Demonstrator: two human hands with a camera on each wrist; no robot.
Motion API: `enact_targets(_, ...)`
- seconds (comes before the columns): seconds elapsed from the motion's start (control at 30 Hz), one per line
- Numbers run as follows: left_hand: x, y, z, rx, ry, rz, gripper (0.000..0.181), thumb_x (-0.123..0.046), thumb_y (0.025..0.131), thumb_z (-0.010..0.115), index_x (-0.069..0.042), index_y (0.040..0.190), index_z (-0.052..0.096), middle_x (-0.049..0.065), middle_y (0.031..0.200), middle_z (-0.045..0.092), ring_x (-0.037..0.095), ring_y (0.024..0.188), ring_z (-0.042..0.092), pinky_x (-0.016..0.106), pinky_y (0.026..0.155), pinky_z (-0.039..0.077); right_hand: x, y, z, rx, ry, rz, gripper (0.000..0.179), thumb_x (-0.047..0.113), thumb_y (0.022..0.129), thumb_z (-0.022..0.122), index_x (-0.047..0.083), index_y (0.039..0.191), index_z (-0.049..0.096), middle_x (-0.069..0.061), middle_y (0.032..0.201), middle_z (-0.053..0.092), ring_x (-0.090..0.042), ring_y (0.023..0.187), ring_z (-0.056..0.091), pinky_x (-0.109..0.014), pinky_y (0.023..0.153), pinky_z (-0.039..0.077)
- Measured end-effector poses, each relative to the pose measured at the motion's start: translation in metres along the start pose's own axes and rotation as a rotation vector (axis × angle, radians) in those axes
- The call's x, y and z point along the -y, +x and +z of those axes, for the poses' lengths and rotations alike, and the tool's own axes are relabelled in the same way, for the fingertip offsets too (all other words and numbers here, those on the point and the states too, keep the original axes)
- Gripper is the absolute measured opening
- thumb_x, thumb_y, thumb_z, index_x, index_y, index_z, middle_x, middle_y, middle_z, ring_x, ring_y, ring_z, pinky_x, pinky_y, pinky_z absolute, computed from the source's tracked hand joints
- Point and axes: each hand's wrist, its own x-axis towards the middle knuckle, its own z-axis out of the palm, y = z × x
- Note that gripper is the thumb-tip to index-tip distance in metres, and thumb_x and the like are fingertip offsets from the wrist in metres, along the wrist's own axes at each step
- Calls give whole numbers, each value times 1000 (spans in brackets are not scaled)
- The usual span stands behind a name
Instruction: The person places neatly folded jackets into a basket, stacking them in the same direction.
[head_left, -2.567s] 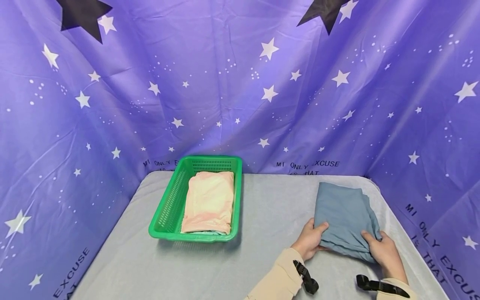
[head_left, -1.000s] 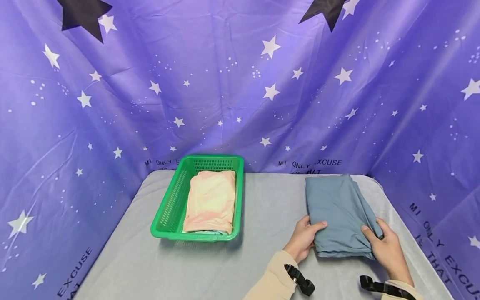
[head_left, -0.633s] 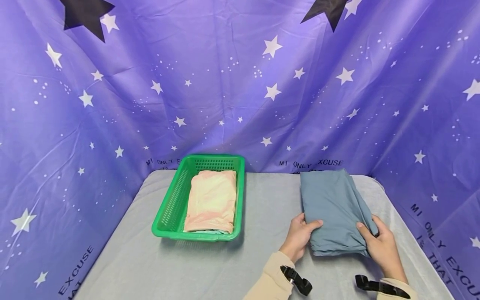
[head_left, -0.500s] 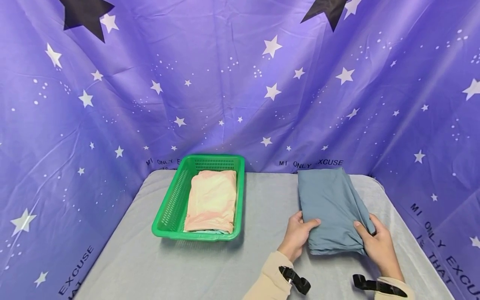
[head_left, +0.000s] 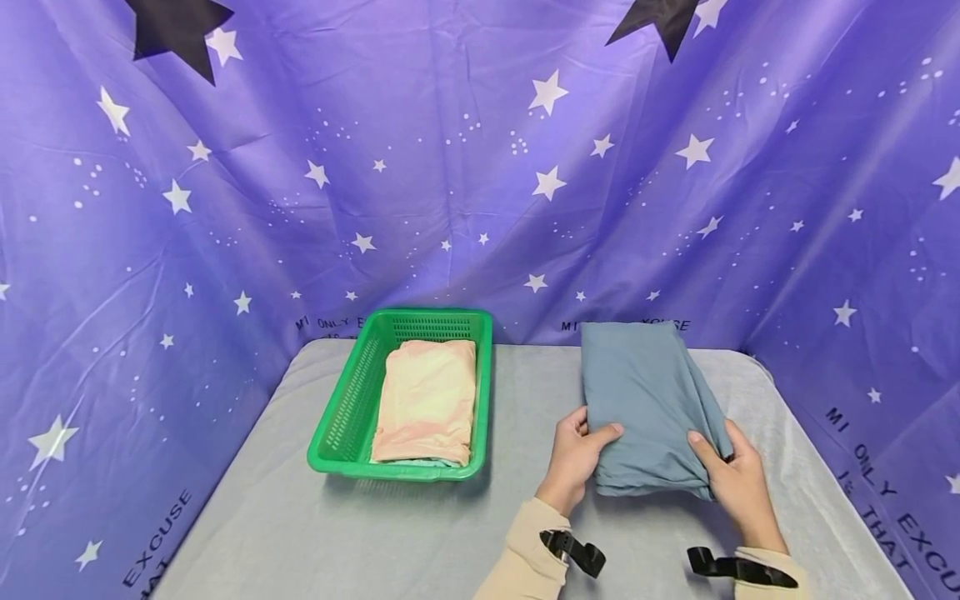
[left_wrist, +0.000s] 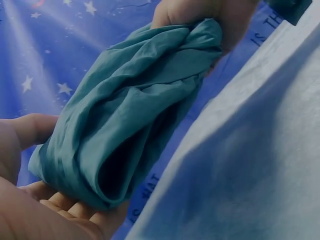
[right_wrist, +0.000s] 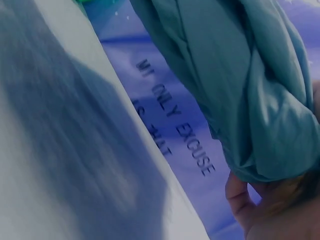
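Blue cloth (head_left: 648,400), apparently aloft; fingers (left_wrist: 81,210) grip both sides.

I am in a small nook made with cloth. A purple curtain (head_left: 480,200) with white stars (head_left: 549,91), black stars (head_left: 180,33) and printed words (head_left: 157,527) hangs behind and along both sides of my grey, cloth-covered table (head_left: 360,542). I can't tell if this is in a home or a workroom.
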Motion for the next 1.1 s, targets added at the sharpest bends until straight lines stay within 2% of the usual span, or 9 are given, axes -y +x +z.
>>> enact_targets(0.17,-11,0,-9,-16,24,10,35,-14,88,78,-18,122,72,4,108,76,16,95,71,29,82,56,9,-2,12,-5,55,31,42,19,101,66,3,139,57,30,107,59,10,98,54,-6,81,42)
enact_targets(0.33,-21,-3,-22,-9,47,25,35,-15,89,78,-15,123,71,4,108,76,15,93,71,28,80,56,17,-5,22,19,84,12,37,17,102,65,1,134,58,24,100,60,6,91,55,-9,78,45)
enact_targets(0.57,-33,-6,-39,30,97,53,39,-17,90,77,-10,128,68,7,112,75,16,96,71,30,83,56,28,-8,33,53,74,22,44,23,103,64,4,141,55,29,111,58,10,101,55,-7,83,44)
enact_targets(0.77,-44,-4,-51,30,121,53,42,-17,90,76,-7,130,67,11,114,75,15,96,71,29,84,57,37,-6,43,95,137,9,47,22,103,63,4,145,52,24,121,58,9,110,54,-7,89,43)
enact_targets(1.1,-64,-6,-68,67,146,49,47,-16,93,73,-2,136,61,17,121,72,16,100,70,31,87,57,53,-4,52,149,159,-5,50,22,103,63,6,149,50,22,123,56,9,108,55,-7,88,45)
